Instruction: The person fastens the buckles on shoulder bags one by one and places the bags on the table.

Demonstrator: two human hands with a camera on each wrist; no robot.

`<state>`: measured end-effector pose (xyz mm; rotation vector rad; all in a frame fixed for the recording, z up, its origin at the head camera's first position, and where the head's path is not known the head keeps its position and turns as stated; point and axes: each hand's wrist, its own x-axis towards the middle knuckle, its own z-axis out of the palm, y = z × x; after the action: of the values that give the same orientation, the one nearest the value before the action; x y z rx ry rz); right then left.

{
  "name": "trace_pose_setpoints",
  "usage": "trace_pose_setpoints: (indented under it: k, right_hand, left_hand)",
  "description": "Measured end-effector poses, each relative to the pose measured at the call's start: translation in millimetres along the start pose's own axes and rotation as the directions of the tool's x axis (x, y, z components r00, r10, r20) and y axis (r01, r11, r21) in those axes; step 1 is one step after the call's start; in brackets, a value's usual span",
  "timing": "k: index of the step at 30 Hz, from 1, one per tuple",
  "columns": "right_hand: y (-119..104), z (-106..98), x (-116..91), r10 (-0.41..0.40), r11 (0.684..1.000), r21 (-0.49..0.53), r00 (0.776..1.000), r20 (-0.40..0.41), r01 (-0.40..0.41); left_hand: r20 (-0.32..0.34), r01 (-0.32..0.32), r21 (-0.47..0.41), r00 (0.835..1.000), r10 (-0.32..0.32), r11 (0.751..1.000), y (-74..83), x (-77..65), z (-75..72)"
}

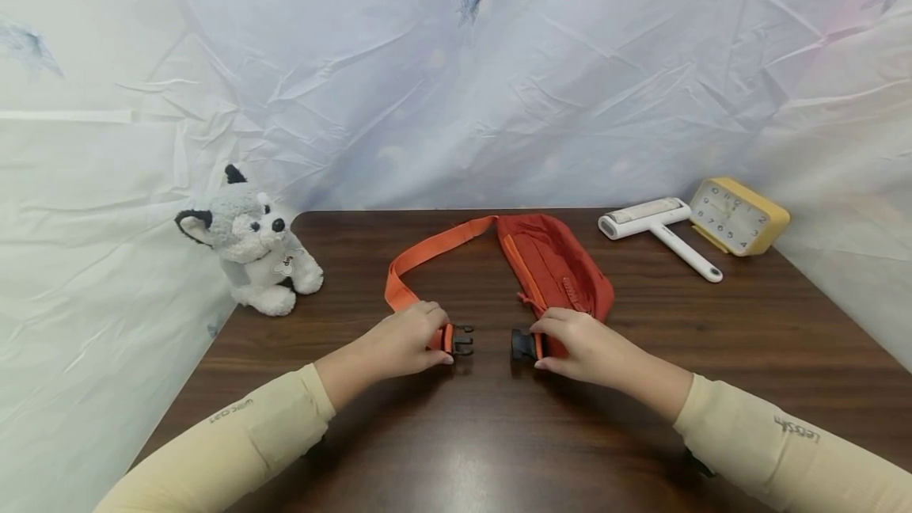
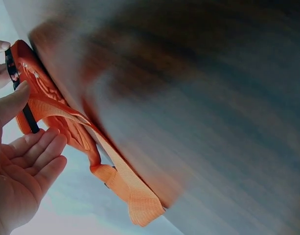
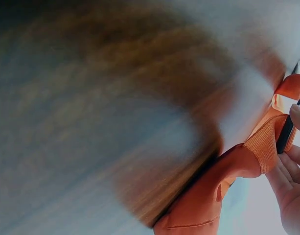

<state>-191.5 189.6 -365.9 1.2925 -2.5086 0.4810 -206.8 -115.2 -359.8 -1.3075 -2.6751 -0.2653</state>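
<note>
Three items around bag (image 1: 559, 264) (clock (image 1: 741, 216), roller (image 1: 647, 217), plush dog (image 1: 245, 237))

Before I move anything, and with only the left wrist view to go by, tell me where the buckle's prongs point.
Observer: The head view shows the prongs, in the left hand, pointing across a gap at the socket, which the right hand holds.
Operator: Good. Now report what sits at the left edge of the table.
Observer: A plush dog, farther back than the left hand.
</note>
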Motion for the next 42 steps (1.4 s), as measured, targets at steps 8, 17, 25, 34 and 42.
trace_pose_setpoints:
  k: [8, 17, 25, 34, 42]
  right_hand:
    - [0, 0, 1, -0.002, 1.0, 0.018, 1.0, -0.001, 0.002]
    - [-1, -1, 2, 0.009, 1.0, 0.022, 1.0, 0.008, -0.009]
    - [-3, -2, 3, 0.013, 0.999, 0.033, 1.0, 0.014, -0.014]
    - [-4, -2, 6, 0.012, 0.999, 0.03, 1.0, 0.011, -0.012]
    - [-4, -3, 7, 0.019, 0.999, 0.048, 1.0, 0.024, -0.02]
  left_hand:
    - [0.003, 0.002, -0.004, 1.0, -0.002, 1.0, 2.3, 2.5, 0.6]
    - [0.012, 0.009, 0.008, 1.0, -0.009, 1.0, 4.3, 3.3, 1.5]
    - [0.003, -0.02, 0.004, 1.0, 0.019, 1.0, 6.6, 6.9, 1.0]
    - [0.014, -0.023, -0.013, 1.0, 0.024, 1.0, 8.3, 9.4, 0.4]
    - [0.012, -0.033, -0.002, 0.999, 0.033, 0.999, 10.2, 12.1, -0.1]
